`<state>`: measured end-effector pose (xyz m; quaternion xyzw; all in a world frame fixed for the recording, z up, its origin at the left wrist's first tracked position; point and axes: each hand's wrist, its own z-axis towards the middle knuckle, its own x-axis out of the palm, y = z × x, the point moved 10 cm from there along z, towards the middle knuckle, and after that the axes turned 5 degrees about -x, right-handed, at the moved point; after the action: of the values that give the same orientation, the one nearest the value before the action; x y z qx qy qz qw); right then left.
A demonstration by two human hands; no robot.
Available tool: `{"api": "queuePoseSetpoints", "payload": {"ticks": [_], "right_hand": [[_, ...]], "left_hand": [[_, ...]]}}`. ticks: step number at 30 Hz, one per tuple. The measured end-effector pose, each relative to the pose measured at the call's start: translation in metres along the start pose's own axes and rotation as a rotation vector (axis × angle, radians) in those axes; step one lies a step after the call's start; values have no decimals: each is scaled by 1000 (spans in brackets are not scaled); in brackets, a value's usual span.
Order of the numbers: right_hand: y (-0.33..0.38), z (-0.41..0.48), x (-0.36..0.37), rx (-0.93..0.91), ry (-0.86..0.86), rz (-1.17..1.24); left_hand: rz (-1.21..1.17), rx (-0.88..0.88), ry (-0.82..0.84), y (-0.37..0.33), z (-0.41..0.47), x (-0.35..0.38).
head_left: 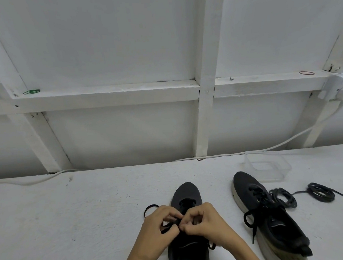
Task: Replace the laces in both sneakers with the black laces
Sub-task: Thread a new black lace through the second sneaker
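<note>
Two hands at six o'clock.
I pinched the lace (167, 227) with left hand (160, 225) and right hand (202, 219), fingers curled, probably threading the sneaker (186, 193).

White textured table (71, 218). Clear plastic container (267, 168) sits at its back right. White cable (18, 182) runs along the table's back edge and up to a white wall box (342, 89) on the right. White wall with painted beams (202, 66). On the horizontal ledge (113, 91): green rubber bands (31, 91) left, red rubber band (306, 73) right.

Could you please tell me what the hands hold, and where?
The left hand and right hand pinch the black lace where it meets the centre sneaker.
</note>
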<state>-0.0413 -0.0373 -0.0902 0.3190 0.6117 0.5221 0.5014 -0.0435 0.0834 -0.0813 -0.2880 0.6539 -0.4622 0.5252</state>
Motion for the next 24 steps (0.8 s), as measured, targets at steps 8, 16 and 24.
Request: {"api": "queuePoseSetpoints", "payload": {"ticks": [8,16,24], "right_hand": [[-2,3,1,-48,-1,76],[-3,5,2,-55,9,119],[-4,6,3,-41,26,167]], "left_hand": [[61,-3,-82,-3,-2,1],[133,17,-131,-4,0,2],[135,21,-151,-7,-1,1]]}}
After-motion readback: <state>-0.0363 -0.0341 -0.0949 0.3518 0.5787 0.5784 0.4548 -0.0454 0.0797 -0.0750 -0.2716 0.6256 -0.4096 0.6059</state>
